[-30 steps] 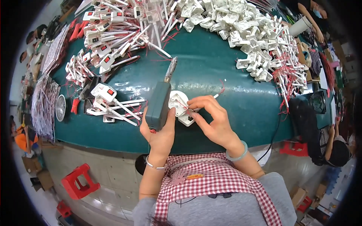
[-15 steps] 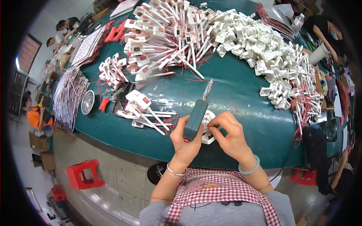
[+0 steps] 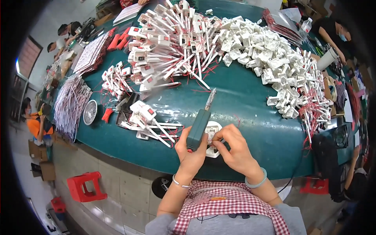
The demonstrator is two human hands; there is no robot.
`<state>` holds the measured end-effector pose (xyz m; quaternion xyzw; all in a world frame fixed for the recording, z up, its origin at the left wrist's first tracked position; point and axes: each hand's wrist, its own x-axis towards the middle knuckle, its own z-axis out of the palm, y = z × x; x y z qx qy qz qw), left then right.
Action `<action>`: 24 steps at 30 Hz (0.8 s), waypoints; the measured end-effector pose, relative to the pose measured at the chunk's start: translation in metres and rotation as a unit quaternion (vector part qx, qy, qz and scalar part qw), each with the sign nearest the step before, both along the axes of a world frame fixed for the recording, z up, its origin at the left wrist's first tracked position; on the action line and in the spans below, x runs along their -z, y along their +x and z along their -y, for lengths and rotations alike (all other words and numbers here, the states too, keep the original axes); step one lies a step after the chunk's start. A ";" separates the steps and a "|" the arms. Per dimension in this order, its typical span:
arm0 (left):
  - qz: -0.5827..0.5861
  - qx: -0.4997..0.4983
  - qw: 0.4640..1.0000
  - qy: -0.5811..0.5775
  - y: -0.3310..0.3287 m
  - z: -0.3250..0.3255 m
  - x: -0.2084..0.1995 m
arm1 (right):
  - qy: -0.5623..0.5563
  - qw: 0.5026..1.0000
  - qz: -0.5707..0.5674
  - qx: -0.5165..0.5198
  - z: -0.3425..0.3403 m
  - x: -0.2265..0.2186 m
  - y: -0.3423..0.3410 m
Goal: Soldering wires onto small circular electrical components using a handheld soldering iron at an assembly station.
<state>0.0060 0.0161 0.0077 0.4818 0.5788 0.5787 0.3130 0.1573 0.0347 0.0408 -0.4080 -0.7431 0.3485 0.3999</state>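
A boxy green hand tool (image 3: pixel 198 127) with a slim metal tip is in my left hand (image 3: pixel 189 153), its tip pointing up and away over the table. Beneath and beside it lies a white plastic housing (image 3: pixel 214 128), partly covered by the tool and my hands. My right hand (image 3: pixel 237 150) is closed in a pinch over the housing's opening; what its fingertips hold is too small to name. Just left of my hands lies a small group of finished-looking white housings with white stems (image 3: pixel 147 117) and red wires.
A large heap of stemmed white pieces with red wires (image 3: pixel 172 47) spreads across the far table, with a pile of white housings (image 3: pixel 270 58) to its right. At left stand a metal bowl (image 3: pixel 90 112) and a stack of white rods (image 3: pixel 71 103). A red stool (image 3: pixel 87 187) stands on the floor.
The green tool and both hands have shifted slightly left with the view. More of the white housing's inside shows beside the tool. My grip and pinch stay the same.
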 end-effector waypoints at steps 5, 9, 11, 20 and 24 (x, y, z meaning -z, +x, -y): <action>0.003 -0.003 1.000 0.005 0.000 0.001 0.002 | 0.092 0.989 0.104 0.054 0.000 -0.012 -0.004; -0.032 -0.008 0.999 0.022 -0.001 0.004 -0.002 | 0.093 0.988 0.109 0.061 0.001 -0.008 -0.008; -0.043 -0.002 0.999 0.018 0.003 0.003 0.000 | 0.098 0.986 0.107 0.083 -0.003 -0.001 -0.007; 0.059 -0.050 0.997 -0.002 -0.003 0.029 -0.014 | -0.047 0.992 -0.066 0.093 -0.008 0.014 -0.016; -0.022 -0.050 0.998 -0.012 -0.019 0.057 -0.023 | -0.028 0.991 -0.061 0.113 -0.010 0.016 -0.020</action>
